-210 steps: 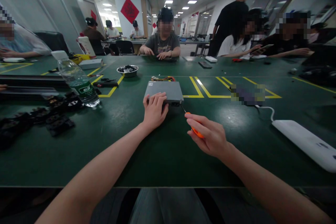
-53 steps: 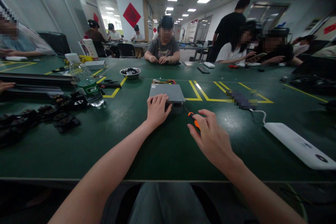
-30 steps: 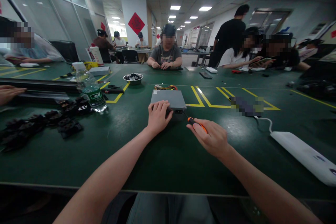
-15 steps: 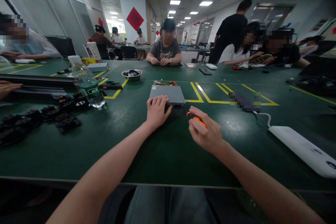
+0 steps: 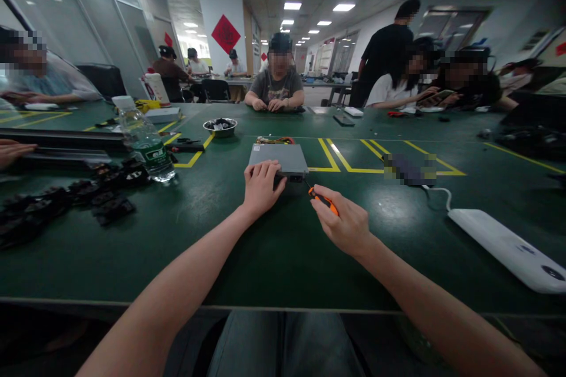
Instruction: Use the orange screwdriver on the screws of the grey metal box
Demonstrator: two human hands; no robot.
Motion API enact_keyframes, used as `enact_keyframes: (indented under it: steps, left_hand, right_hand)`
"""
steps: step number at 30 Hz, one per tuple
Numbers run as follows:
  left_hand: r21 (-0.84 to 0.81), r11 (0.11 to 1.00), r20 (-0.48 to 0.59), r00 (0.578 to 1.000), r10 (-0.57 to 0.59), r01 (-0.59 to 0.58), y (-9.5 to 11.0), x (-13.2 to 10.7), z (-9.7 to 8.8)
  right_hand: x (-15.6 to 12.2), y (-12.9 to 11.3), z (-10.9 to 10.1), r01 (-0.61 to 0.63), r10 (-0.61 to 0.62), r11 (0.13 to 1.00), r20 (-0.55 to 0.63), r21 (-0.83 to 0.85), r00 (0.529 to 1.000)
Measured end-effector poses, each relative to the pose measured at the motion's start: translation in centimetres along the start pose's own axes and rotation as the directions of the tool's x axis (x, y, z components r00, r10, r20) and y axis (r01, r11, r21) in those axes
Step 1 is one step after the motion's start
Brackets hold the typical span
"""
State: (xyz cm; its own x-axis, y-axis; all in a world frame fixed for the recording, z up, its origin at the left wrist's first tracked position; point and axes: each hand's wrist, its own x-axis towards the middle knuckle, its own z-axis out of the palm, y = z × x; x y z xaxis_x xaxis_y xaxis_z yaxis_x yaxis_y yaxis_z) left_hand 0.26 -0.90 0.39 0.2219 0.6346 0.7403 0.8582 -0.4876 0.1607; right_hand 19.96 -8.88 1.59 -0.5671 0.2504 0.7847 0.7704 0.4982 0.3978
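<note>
A flat grey metal box (image 5: 283, 156) lies on the green table (image 5: 274, 247) ahead of me, with coloured wires (image 5: 275, 140) at its far end. My left hand (image 5: 260, 186) rests on the box's near left corner, fingers curled over the edge. My right hand (image 5: 344, 223) is closed round an orange-handled screwdriver (image 5: 322, 199). The screwdriver's thin shaft points at the box's near right corner.
A water bottle (image 5: 144, 141) and several black parts (image 5: 88, 191) lie to the left. A metal bowl (image 5: 220, 126) sits beyond the box. A white power strip (image 5: 504, 247) with cable lies at right. Other people sit round the table; someone's hand (image 5: 13, 150) shows at the left edge.
My right hand let go of the screwdriver on the table, then picked it up again. Now it holds the tip against the box's near right corner. My left hand stays on the box.
</note>
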Motion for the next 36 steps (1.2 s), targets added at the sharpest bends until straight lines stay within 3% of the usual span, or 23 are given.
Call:
enact_keyframes:
  steps: [6,20,25,36]
  left_hand:
    - [0.008,1.0,-0.004,1.0,0.014,-0.014,-0.1,0.0,0.0]
    - [0.006,1.0,0.01,1.0,0.01,-0.01,-0.1,0.0,-0.1]
    - [0.006,1.0,0.018,1.0,0.008,-0.008,-0.1,0.0,-0.2]
    - [-0.002,1.0,0.006,1.0,0.007,-0.007,-0.1,0.0,-0.1]
  right_hand:
    - [0.1,0.3,-0.6,0.039,-0.039,0.999,0.009,0.036,0.999]
    - [0.5,0.3,-0.8,0.08,-0.072,0.994,-0.095,0.08,0.993]
    - [0.3,-0.3,-0.2,0.108,-0.103,0.989,-0.051,0.103,0.993]
    - [0.9,-1.0,1.4,0.132,-0.12,0.979,-0.086,0.157,0.989]
